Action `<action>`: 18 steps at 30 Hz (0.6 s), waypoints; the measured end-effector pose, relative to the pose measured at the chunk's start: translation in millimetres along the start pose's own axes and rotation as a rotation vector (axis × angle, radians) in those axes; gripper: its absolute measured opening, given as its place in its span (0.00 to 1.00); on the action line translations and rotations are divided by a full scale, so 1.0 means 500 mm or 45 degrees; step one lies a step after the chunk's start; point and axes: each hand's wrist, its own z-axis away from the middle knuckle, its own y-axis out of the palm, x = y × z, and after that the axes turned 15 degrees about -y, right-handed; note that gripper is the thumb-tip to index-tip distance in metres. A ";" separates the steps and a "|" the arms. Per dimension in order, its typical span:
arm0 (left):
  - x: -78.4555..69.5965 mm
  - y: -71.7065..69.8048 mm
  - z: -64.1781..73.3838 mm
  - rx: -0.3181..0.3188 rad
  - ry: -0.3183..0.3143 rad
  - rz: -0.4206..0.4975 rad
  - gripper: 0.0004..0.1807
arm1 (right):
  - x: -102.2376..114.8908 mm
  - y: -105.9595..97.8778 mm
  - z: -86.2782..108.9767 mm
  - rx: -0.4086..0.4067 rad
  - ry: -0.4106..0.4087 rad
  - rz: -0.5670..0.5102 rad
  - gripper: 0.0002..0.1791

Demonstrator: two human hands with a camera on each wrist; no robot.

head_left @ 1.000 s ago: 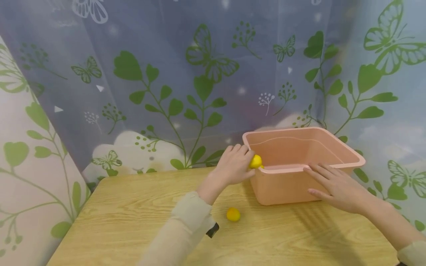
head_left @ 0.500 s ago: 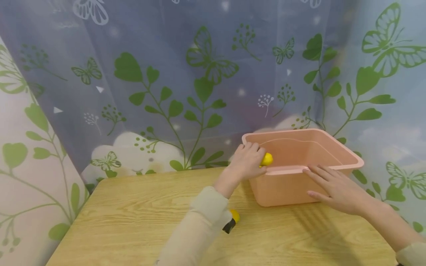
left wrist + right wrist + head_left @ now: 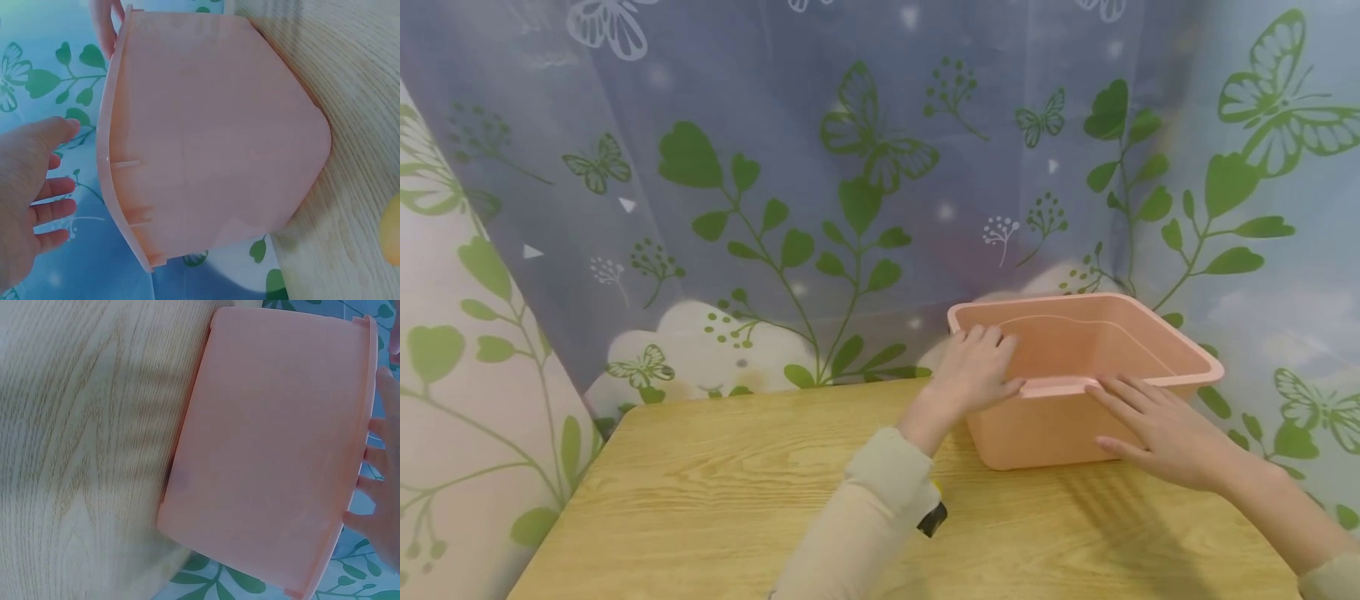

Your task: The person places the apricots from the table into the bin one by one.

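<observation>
My left hand (image 3: pixel 973 371) hangs over the near left corner of a pink plastic tub (image 3: pixel 1022 429). In the left wrist view its fingers (image 3: pixel 53 212) are loose and spread, holding nothing, just off the tub's rim (image 3: pixel 105 159). My right hand (image 3: pixel 1165 433) lies with straight fingers at the near rim, towards the right. On the table, a small round yellow-orange thing, perhaps a fruit (image 3: pixel 391 231), shows at the edge of the left wrist view. In the head view the left sleeve hides nearly all of it. The tub's floor is hidden behind its near wall.
The tub stands at the back right of a wooden table (image 3: pixel 737 467). Behind it hangs a curtain (image 3: pixel 775 250) printed with leaves and butterflies. A black strap (image 3: pixel 933 520) pokes out under the left cuff.
My left hand has moved right over the tub's rim and let go of the yellow round thing, which is now out of sight. The right hand has stayed at the rim.
</observation>
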 end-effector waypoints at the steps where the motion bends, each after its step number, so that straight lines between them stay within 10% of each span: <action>1: 0.003 -0.002 0.003 -0.007 0.002 -0.005 0.31 | 0.000 0.001 -0.001 -0.003 -0.008 0.007 0.39; 18: 0.127 0.009 0.098 -0.174 -0.010 0.056 0.17 | 0.000 0.008 0.001 -0.026 -0.018 0.004 0.39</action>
